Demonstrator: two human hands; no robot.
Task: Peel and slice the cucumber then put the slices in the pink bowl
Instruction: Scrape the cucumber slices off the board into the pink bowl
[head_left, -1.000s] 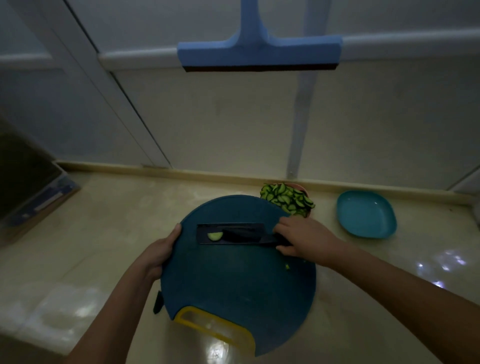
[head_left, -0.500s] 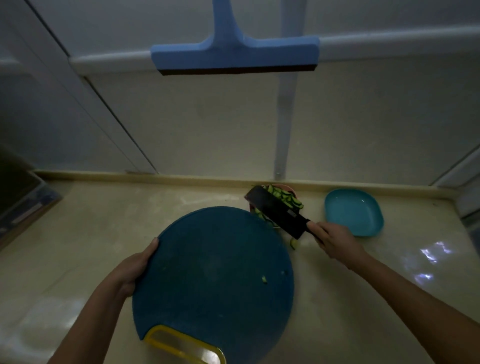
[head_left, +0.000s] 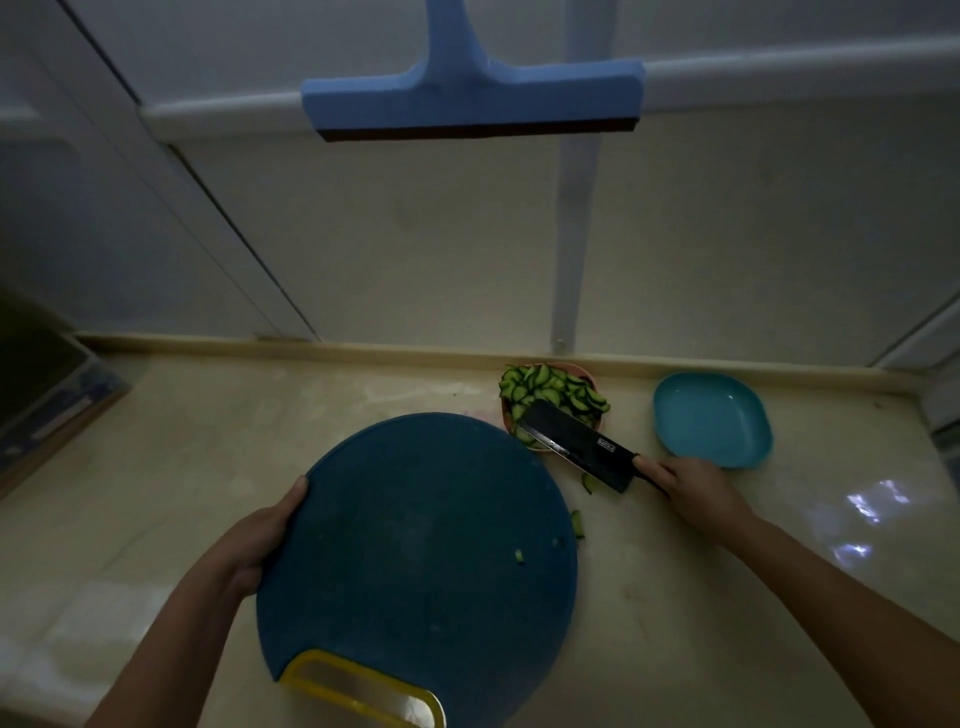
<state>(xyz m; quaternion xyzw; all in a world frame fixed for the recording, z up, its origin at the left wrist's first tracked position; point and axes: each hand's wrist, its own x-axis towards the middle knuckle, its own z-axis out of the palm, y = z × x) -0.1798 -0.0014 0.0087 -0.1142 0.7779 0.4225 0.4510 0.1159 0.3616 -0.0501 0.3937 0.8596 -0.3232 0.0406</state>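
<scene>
The pink bowl (head_left: 590, 375), heaped with green cucumber slices (head_left: 550, 387), stands at the back of the counter. My right hand (head_left: 693, 491) grips the handle of a black cleaver (head_left: 574, 444), its blade lying over the bowl's near rim. My left hand (head_left: 260, 535) grips the left edge of the round blue cutting board (head_left: 415, 561), which has a yellow handle (head_left: 363, 691). Two stray slices (head_left: 577, 525) lie on the counter between board and knife. A tiny green scrap (head_left: 519, 556) sits on the board.
A teal square dish (head_left: 711, 418) stands right of the bowl. A blue squeegee (head_left: 467, 98) hangs on the wall above. A dark box (head_left: 47, 384) sits at the far left. The beige counter (head_left: 182, 441) meets a raised back ledge.
The cleaver, lying flat on the board with a slice on it, was lifted and carried right to the bowl. The slice is off the blade. My left hand stayed on the board's edge.
</scene>
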